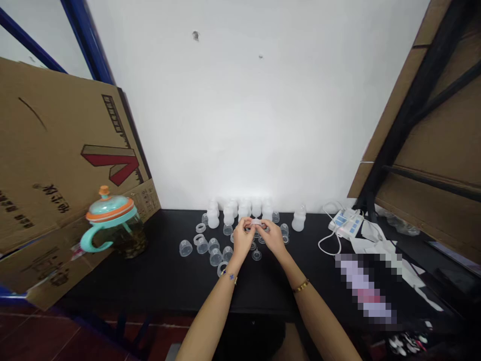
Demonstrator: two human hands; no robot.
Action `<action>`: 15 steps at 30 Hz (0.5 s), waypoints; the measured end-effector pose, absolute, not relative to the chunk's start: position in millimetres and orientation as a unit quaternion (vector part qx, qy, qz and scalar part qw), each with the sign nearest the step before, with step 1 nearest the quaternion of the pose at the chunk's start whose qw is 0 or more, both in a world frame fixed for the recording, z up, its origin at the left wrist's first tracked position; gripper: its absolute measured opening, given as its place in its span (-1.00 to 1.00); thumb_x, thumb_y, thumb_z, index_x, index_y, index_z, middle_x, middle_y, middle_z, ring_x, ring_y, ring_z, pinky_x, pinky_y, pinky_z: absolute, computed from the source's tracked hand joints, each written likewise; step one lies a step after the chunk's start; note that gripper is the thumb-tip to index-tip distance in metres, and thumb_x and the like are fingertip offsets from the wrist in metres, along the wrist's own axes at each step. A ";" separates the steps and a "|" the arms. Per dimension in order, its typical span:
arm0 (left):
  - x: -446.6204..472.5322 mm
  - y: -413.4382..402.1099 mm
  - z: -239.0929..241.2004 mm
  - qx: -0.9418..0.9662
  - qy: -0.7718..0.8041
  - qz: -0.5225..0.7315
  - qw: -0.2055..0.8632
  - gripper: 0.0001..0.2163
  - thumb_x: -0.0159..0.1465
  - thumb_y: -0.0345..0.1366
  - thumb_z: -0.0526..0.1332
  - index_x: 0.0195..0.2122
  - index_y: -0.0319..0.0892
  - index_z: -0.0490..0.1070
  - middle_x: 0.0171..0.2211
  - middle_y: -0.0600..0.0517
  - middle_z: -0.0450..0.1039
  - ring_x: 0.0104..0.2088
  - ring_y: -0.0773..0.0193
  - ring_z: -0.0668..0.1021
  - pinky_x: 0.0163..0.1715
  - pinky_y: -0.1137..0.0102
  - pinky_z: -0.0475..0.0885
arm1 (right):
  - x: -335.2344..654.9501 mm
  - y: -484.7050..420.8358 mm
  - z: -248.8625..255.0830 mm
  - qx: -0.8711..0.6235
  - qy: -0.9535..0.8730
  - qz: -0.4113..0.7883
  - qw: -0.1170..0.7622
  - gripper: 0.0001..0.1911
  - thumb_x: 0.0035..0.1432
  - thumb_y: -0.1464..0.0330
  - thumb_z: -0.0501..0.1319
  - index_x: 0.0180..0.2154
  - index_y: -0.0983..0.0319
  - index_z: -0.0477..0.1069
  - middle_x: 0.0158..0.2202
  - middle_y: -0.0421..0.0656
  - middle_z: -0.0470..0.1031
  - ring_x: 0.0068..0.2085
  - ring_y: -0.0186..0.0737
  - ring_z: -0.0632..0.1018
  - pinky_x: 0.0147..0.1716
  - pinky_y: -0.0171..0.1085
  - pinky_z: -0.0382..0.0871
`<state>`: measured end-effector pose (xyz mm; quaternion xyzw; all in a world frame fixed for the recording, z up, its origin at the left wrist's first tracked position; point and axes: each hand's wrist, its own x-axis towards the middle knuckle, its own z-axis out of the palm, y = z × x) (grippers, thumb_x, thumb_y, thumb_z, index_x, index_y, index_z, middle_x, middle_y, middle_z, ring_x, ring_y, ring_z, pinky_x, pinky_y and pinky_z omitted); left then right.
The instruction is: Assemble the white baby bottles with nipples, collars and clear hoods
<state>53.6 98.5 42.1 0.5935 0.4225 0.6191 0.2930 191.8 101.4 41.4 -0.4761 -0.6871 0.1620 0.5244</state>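
My left hand (pixel 243 239) and my right hand (pixel 273 237) meet over the middle of the black table. Between their fingertips they pinch a pale bottle collar ring (pixel 256 221), both sets of fingers closed on its sides. Behind the hands stand several white baby bottles (pixel 213 215) in a cluster, with one more bottle (pixel 299 219) apart to the right. Clear dome caps (pixel 185 247) and loose collar rings (pixel 200 228) lie mostly left of my left hand. Just below the hands rests a clear nipple (pixel 256 255); other small parts are partly hidden by my fingers.
At the left, a large jug (pixel 112 228) with a teal handle and orange-rimmed lid stands before a cardboard box (pixel 56 150). To the right lie a white device (pixel 345 223) with a looping cord and papers (pixel 376 243). A white wall (pixel 255 115) rises behind the table (pixel 165 286).
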 end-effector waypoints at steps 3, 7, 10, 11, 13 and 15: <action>53.6 96.6 42.8 0.609 0.432 0.603 0.281 -0.82 0.23 -0.27 0.22 -0.15 -0.15 0.41 -0.22 -0.07 0.59 -0.19 0.18 0.62 -0.34 0.42 0.47 | 192.3 100.4 40.5 -0.485 -0.703 0.126 0.505 -0.74 0.26 0.20 0.16 -0.21 0.18 0.56 -0.29 -0.14 0.59 -0.26 -0.14 0.52 -0.24 -0.25 0.33; 54.4 96.4 41.8 0.623 0.437 0.594 0.260 -0.80 0.24 -0.28 0.21 -0.12 -0.15 0.41 -0.22 -0.06 0.59 -0.21 0.19 0.63 -0.40 0.44 0.46 | 192.5 100.0 38.4 -0.496 -0.707 0.109 0.492 -0.73 0.29 0.20 0.13 -0.19 0.18 0.54 -0.29 -0.14 0.58 -0.27 -0.14 0.53 -0.26 -0.26 0.32; 54.9 95.3 41.5 0.636 0.446 0.585 0.233 -0.83 0.25 -0.31 0.19 -0.13 -0.14 0.42 -0.22 -0.04 0.59 -0.23 0.21 0.62 -0.36 0.43 0.46 | 192.6 99.3 37.2 -0.499 -0.709 0.105 0.486 -0.75 0.28 0.22 0.13 -0.19 0.18 0.53 -0.29 -0.15 0.57 -0.27 -0.15 0.53 -0.29 -0.28 0.31; 54.9 94.8 41.7 0.641 0.449 0.581 0.224 -0.83 0.26 -0.32 0.18 -0.13 -0.14 0.43 -0.22 -0.04 0.59 -0.22 0.22 0.62 -0.34 0.43 0.46 | 192.5 99.1 37.0 -0.500 -0.709 0.103 0.486 -0.75 0.27 0.22 0.13 -0.20 0.18 0.52 -0.30 -0.15 0.57 -0.28 -0.15 0.53 -0.28 -0.28 0.30; 54.9 94.0 42.0 0.648 0.451 0.574 0.216 -0.84 0.26 -0.32 0.18 -0.13 -0.13 0.43 -0.21 -0.03 0.60 -0.21 0.22 0.62 -0.32 0.42 0.46 | 192.2 98.8 36.7 -0.503 -0.709 0.099 0.484 -0.76 0.26 0.23 0.12 -0.23 0.19 0.51 -0.31 -0.15 0.56 -0.28 -0.15 0.53 -0.27 -0.28 0.30; 54.9 93.5 42.4 0.652 0.452 0.569 0.215 -0.83 0.27 -0.32 0.18 -0.13 -0.13 0.43 -0.20 -0.03 0.60 -0.20 0.21 0.62 -0.32 0.42 0.46 | 191.7 98.5 36.7 -0.508 -0.708 0.097 0.481 -0.76 0.26 0.22 0.12 -0.27 0.19 0.49 -0.33 -0.15 0.56 -0.29 -0.15 0.52 -0.27 -0.28 0.29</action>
